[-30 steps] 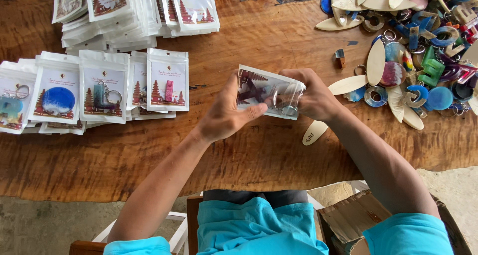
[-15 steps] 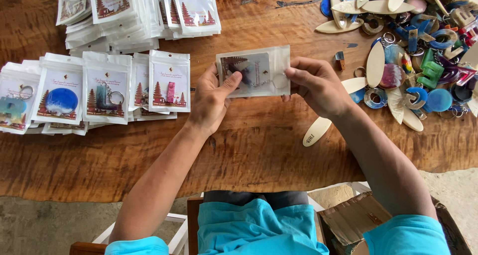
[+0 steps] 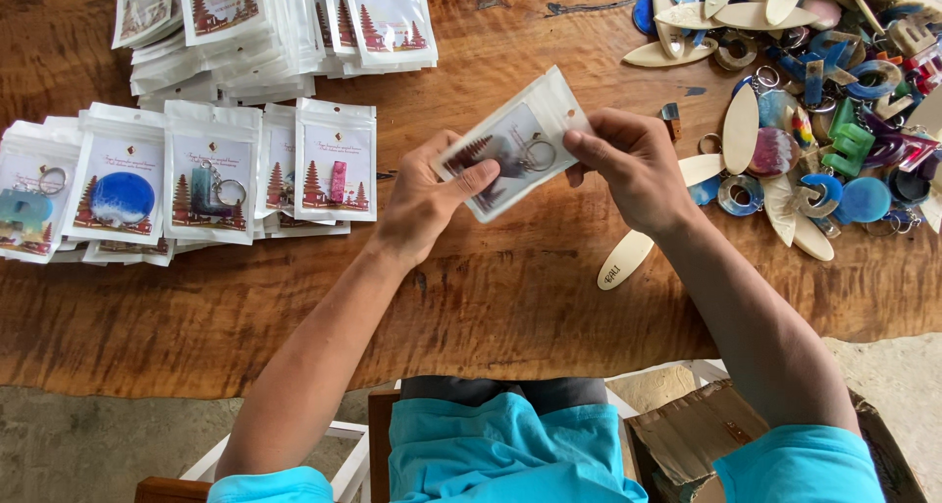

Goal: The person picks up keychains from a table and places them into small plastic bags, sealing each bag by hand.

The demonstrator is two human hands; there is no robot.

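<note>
Both hands, left hand point(image 3: 424, 201) and right hand point(image 3: 628, 164), pinch a clear keychain pouch point(image 3: 512, 143) above the wooden table point(image 3: 510, 297). Left of the pouch: plenty of packed pouches point(image 3: 211, 174); right: loose keychains point(image 3: 824, 91) still unbagged

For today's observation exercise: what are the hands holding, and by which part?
A small clear plastic keyring packet: left hand at its lower edge, right hand pinching its right end.
</note>
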